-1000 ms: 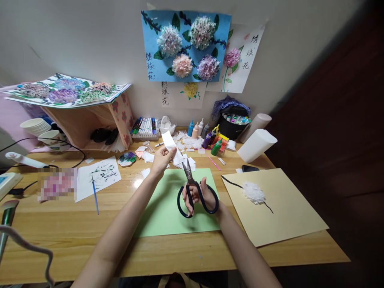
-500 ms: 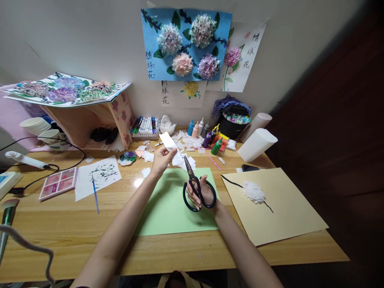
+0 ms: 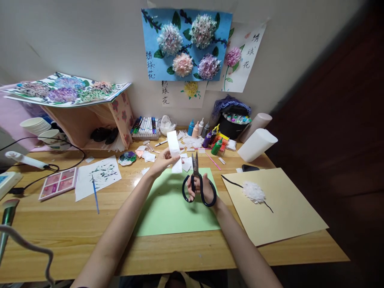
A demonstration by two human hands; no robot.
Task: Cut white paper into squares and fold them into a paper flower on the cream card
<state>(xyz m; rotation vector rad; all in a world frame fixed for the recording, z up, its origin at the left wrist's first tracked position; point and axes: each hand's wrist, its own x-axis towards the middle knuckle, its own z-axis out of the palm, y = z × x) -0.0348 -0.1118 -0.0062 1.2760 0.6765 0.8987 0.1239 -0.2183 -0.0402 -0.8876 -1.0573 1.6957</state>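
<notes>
Head view shows the white paper strip (image 3: 174,149) pinched in my left hand (image 3: 163,162), held up above the far edge of the green paper sheet (image 3: 168,208) on the table (image 3: 75,224). My fingers (image 3: 175,160) are clamped together on the strip's lower part, and most of its length stands free above them. Its long axis runs nearly upright, the top end leaning slightly toward the wall. I judge it very light, thin and floppy, easy to crease or tear, so a hold low down near an edge with a gentle pinch suits it best.

Just right of the strip, my right hand (image 3: 200,190) grips the black-handled scissors (image 3: 197,182), fingers closed through the loops. The blades look shut or nearly so, and point straight up and away from me, roughly parallel to the strip and close beside it, not touching it as far as I can tell.

Small white paper scraps (image 3: 187,162) lie scattered beyond the green sheet. Farther right rests a tan paper sheet (image 3: 285,216) with a white tissue flower (image 3: 253,192) on it. To the left lie a painted sheet (image 3: 99,176), a blue paintbrush (image 3: 95,194) and a pink paint palette (image 3: 58,183).
</notes>
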